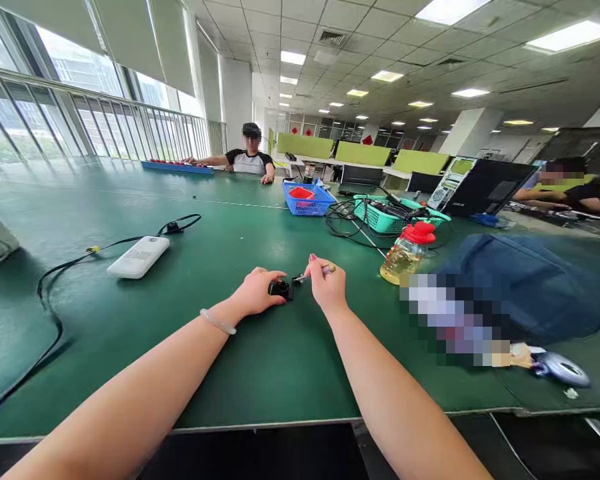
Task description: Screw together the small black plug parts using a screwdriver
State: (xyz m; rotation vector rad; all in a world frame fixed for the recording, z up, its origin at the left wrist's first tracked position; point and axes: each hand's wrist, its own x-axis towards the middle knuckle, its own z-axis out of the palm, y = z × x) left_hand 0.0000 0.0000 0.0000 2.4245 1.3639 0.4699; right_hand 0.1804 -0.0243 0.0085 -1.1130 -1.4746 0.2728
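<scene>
Nearest you've got a bare stretch of green surface (270, 380), and both forearms come in over it, so resting the wrists there should help with the shakes. The left hand (255, 290) has thumb and fingers curled round a small black block (281, 289) sitting on the surface, right in the middle between the hands. Decent grip imo, holding from the side leaves the right face free; I'd press it down lightly so it can't skate. The right hand (329, 285) is pinched tight on a slim tool (326, 270), tip pointing left at a little dark bit (298, 279) just beside the block. Can't tell if the tip actually touches it, too small. I'd go slow there, small finger moves rather than whole arm, since a slip would probably send the tip toward the left fingers. A bit farther, the white box (139, 257) on the left and the red-capped bottle (409, 255) on the right sit well apart from the block, so elbow room looks fine. Past those, the blue basket (309, 200) is out of the way too.
</scene>
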